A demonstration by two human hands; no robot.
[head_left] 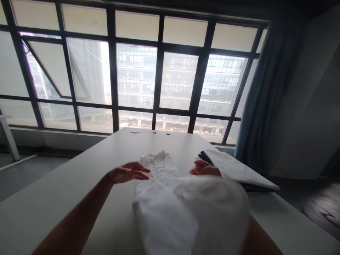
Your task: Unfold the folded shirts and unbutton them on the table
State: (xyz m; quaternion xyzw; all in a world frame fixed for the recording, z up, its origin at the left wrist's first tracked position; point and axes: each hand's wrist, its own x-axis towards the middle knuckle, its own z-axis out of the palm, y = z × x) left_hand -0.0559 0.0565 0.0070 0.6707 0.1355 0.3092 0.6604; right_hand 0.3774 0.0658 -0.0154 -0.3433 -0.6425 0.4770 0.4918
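A white collared shirt (159, 198) lies lengthwise on the white table, its collar pointing away from me. The sides of its upper part look folded in. A loose part of the white cloth (217, 209), blurred by motion, billows up over my right forearm and hides the wrist. My left hand (130, 171) hovers at the shirt's left edge near the collar, open, with fingers stretched and nothing in them. Right of the collar, my right hand (204, 168) has its fingers loosely apart, with no cloth visible between them.
A stack of folded white and dark blue garments (236, 168) lies at the table's right edge. The table (87, 187) reaches toward large windows, with white sheets (136, 130) at its far end. A dark curtain (261, 106) hangs to the right.
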